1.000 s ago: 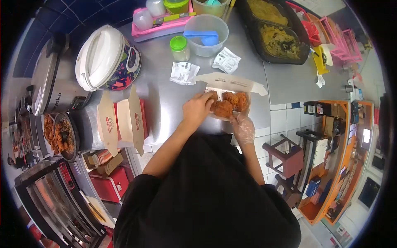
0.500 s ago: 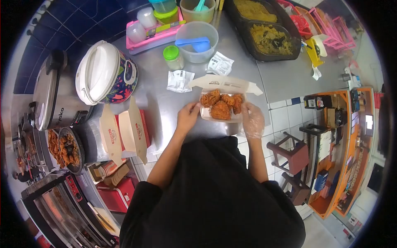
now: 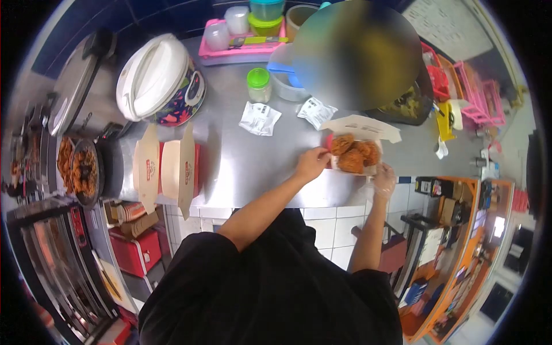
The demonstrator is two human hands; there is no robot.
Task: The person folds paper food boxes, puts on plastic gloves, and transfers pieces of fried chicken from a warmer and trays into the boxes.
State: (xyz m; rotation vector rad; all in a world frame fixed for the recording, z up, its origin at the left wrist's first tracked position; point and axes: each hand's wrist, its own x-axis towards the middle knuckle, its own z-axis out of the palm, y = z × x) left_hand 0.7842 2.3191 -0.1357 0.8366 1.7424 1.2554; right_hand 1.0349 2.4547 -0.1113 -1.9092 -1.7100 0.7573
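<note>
An open cardboard takeaway box [image 3: 361, 126] stands on the steel counter with its lid flap raised at the back. Several pieces of fried chicken [image 3: 352, 160] fill it. My left hand [image 3: 313, 163] is closed on the box's left side, thumb and fingers pinching the edge. On the opposite side, my right hand [image 3: 384, 180], in a clear plastic glove, grips the front right corner. Behind the box lie two white sachets, one nearer [image 3: 317, 112] and one to the left [image 3: 260, 118].
Two open boxes [image 3: 171, 169] stand at the counter's left, near a white-lidded pot [image 3: 155, 77] and a pan of chicken [image 3: 87, 172]. A green-lidded jar [image 3: 259, 86] and pink tray [image 3: 215, 50] are at the back. A blurred patch hides part of the black food tray [image 3: 422, 95].
Both hands and the chicken box have moved to the right along the counter, away from the sachets. The camera view has shifted too. Both hands keep hold of the box.
</note>
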